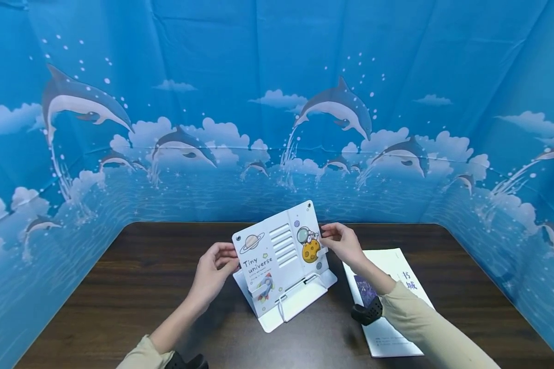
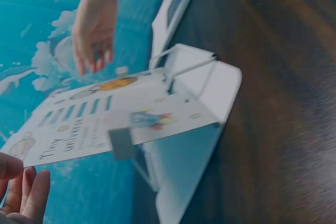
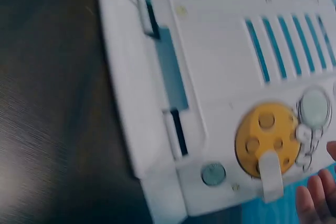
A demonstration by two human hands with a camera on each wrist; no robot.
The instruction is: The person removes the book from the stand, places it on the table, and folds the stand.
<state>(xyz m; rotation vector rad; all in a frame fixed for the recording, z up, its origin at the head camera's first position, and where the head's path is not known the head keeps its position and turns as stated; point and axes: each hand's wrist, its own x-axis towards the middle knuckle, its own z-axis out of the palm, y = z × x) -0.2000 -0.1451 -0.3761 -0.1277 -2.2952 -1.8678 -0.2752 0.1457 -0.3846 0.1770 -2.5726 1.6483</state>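
A white book stand printed with "Tiny universe", a planet, a rocket and an astronaut on a yellow moon stands on the table, its slotted panel tilted up. My left hand pinches the panel's left edge; in the left wrist view the thumb lies at the corner with the fingers beneath. At the opposite edge is my right hand, its fingers loosely bent beside the panel. The right wrist view shows those fingers just off the edge, near a white page clip.
A white book with a purple picture lies on the dark wooden table, right of the stand and partly under my right forearm. A blue dolphin-print curtain encloses the table's back and sides. Black bands circle both wrists.
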